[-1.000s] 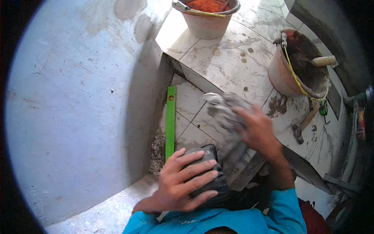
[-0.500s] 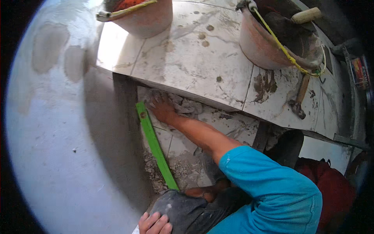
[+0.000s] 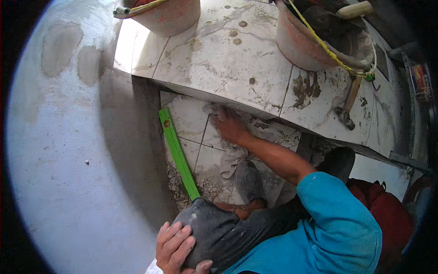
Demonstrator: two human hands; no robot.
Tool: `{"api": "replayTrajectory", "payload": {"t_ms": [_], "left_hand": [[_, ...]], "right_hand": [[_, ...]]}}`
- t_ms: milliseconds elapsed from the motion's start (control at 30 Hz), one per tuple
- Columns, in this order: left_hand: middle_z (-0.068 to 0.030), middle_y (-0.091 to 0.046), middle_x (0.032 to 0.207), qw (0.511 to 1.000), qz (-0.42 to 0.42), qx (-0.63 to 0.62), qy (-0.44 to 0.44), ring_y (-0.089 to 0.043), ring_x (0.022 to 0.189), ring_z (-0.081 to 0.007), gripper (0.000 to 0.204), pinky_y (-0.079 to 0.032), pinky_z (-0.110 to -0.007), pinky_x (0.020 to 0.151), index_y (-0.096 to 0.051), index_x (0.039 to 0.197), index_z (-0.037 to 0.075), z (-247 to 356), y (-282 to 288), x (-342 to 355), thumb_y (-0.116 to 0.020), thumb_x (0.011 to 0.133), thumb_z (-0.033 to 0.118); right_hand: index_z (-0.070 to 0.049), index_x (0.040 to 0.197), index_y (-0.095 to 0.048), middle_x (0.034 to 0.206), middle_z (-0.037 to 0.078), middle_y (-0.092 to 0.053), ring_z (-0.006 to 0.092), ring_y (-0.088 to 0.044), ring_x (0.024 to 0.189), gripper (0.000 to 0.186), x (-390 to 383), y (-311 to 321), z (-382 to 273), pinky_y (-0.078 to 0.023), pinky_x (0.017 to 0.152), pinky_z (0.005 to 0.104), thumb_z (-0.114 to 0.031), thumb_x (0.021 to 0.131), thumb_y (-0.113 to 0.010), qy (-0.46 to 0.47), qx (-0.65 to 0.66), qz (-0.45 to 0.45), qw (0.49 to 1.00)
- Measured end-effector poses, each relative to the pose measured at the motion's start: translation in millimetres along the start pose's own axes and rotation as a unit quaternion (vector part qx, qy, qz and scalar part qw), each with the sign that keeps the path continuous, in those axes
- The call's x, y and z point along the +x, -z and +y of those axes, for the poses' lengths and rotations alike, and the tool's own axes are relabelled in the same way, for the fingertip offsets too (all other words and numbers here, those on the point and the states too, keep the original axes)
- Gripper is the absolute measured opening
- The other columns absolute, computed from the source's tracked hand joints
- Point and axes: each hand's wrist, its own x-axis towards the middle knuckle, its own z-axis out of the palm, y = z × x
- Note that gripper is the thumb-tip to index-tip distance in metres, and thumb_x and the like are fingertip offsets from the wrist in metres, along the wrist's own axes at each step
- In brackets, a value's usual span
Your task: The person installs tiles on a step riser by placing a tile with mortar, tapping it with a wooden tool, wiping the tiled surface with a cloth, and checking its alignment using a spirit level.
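Note:
My right hand (image 3: 229,126) is pressed down on the white floor tiles (image 3: 187,114) at the foot of the tiled step. A crumpled grey rag (image 3: 234,160) trails out from under its palm and wrist; the fingertips are blurred. My left hand (image 3: 175,246) lies on my knee in dark trousers, fingers stretched out and holding nothing. Left of the right hand, a green spirit level (image 3: 179,153) lies slantwise across the tiles, its near end reaching my knee.
On the raised tiled step (image 3: 219,59) stand two mortar-stained buckets, one at the left (image 3: 171,18) and one at the right (image 3: 301,41). A hammer (image 3: 350,102) lies beside the right bucket. Loose rubble (image 3: 180,185) borders the level. A plastered wall (image 3: 68,160) rises at the left.
My right hand has moved right along the foot of the step, baring tile beside the level. The rag now trails nearer to me. More of my left hand shows on the knee.

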Motion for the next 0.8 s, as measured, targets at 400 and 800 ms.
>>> {"api": "replayTrajectory", "payload": {"t_ms": [400, 800], "left_hand": [[-0.0228, -0.066, 0.097, 0.994, 0.105, -0.003, 0.032, -0.06, 0.101, -0.0415, 0.052, -0.041, -0.056, 0.094, -0.064, 0.1, -0.001, -2, -17, -11, -0.065, 0.077, 0.045], [-0.0237, -0.066, 0.097, 0.99, 0.126, -0.066, -0.017, -0.061, 0.101, -0.0417, 0.051, -0.039, -0.057, 0.097, -0.065, 0.098, 0.0, -3, -18, -32, -0.061, 0.079, 0.047]], "right_hand": [[-0.011, 0.137, -0.039, 0.142, 0.028, -0.031, 0.0463, -0.04, 0.125, 0.05, -129, 67, 54, -0.036, 0.104, 0.0532, -0.015, 0.087, -0.043, -0.122, 0.041, -0.127, 0.983], [-0.011, 0.134, -0.042, 0.135, 0.028, -0.039, 0.0523, -0.04, 0.121, 0.046, -134, 83, 19, -0.041, 0.095, 0.0591, -0.016, 0.088, -0.044, -0.155, 0.004, -0.157, 0.975]]}}
